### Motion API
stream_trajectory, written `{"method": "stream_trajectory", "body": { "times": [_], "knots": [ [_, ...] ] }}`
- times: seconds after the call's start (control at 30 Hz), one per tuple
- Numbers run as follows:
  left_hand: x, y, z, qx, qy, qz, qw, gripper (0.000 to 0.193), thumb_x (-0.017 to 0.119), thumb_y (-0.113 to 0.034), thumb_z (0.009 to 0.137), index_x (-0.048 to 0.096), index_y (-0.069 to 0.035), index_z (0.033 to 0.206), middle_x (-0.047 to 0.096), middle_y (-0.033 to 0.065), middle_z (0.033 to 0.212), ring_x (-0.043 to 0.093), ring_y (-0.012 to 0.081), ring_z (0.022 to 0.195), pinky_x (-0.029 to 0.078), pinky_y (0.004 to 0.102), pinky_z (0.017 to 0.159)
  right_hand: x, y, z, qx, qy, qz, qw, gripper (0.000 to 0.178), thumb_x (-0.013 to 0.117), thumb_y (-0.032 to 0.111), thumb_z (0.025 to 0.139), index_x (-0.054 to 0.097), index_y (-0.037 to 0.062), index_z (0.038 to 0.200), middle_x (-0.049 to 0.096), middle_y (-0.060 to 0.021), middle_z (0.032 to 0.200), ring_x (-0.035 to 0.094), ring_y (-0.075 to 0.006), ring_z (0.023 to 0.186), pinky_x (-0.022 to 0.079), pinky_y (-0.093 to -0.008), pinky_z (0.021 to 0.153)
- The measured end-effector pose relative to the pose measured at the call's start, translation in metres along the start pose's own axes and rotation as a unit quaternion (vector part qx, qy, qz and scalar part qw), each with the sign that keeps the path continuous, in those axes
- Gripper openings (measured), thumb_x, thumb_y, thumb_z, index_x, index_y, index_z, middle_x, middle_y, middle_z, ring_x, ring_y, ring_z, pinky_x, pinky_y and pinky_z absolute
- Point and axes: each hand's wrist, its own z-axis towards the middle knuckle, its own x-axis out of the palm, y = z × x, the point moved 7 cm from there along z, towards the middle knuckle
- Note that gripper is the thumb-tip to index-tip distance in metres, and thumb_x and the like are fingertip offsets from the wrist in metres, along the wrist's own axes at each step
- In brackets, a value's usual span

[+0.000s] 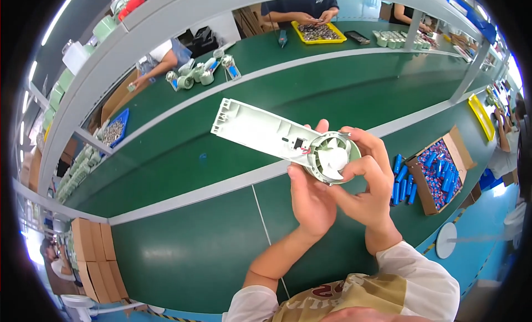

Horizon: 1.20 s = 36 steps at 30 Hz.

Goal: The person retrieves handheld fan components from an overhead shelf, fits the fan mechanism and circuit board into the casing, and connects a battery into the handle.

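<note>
Above the green bench I hold a pale handheld fan housing (pixel 260 128), its long handle shell pointing to the upper left with the inside showing. At the round end sits a white fan blade (pixel 332 158) within a pale green ring, and short red wires show beside it. My left hand (pixel 313 203) is closed under the joint of handle and ring, its thumb against the near edge. My right hand (pixel 368 183) grips the ring from the right, fingers curled close to the blade.
To the right, a cardboard box (pixel 429 192) holds many blue cylindrical cells, with loose blue cells (pixel 400 183) beside it. Brown cartons (pixel 97 255) stand at left. Beyond the rail (pixel 194 194), fan parts (pixel 202 73), a yellow tray (pixel 302 37) and co-workers' hands (pixel 316 20) appear.
</note>
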Motion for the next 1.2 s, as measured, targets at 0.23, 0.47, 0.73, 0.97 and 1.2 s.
{"method": "stream_trajectory", "body": {
  "times": [0.23,0.47,0.73,0.97,1.2],
  "knots": [
    [-0.006,-0.005,0.014,0.015,0.018,0.086,0.996,0.06,0.025,-0.038,0.108,0.024,0.003,0.151,0.04,0.0246,0.15,0.048,0.029,0.133,0.039,0.0406,0.111,-0.011,-0.009,0.001,-0.001,0.053,-0.005,0.999,0.03,0.088,0.005,0.064,0.067,0.003,0.085,0.06,-0.0253,0.128,0.071,-0.0327,0.1,0.058,-0.0349,0.082],
    [-0.023,0.006,0.028,-0.072,-0.043,0.173,0.981,0.071,0.019,-0.055,0.106,0.046,0.002,0.137,0.066,0.0216,0.118,0.065,0.0298,0.106,0.055,0.0403,0.091,-0.018,-0.024,0.002,0.104,0.061,-0.022,0.992,0.054,0.094,0.017,0.06,0.064,0.0,0.101,0.07,-0.016,0.112,0.07,-0.0226,0.099,0.055,-0.0292,0.071],
    [-0.023,0.006,0.026,-0.069,-0.028,0.159,0.984,0.069,0.019,-0.053,0.106,0.048,0.001,0.137,0.066,0.0196,0.114,0.067,0.0272,0.1,0.057,0.0398,0.083,-0.016,-0.028,-0.002,0.177,0.052,0.041,0.982,0.064,0.095,0.019,0.058,0.063,0.0007,0.111,0.07,-0.0123,0.113,0.069,-0.0203,0.094,0.054,-0.0284,0.07],
    [-0.026,-0.002,0.029,-0.017,-0.021,0.178,0.984,0.065,0.02,-0.047,0.106,0.05,0.003,0.134,0.065,0.018,0.119,0.067,0.0281,0.097,0.055,0.0398,0.086,-0.01,-0.023,0.004,0.128,0.114,0.007,0.985,0.074,0.092,0.02,0.06,0.063,0.006,0.126,0.066,-0.0088,0.114,0.065,-0.0192,0.092,0.052,-0.0281,0.067],
    [-0.028,-0.002,0.032,-0.014,-0.027,0.165,0.986,0.063,0.02,-0.044,0.105,0.053,0.004,0.128,0.069,0.0234,0.1,0.067,0.0309,0.094,0.055,0.0404,0.081,-0.008,-0.02,0.004,0.083,0.116,-0.001,0.99,0.07,0.093,0.021,0.06,0.067,0.0077,0.123,0.064,-0.0079,0.11,0.064,-0.0199,0.093,0.053,-0.0287,0.067]
  ]
}}
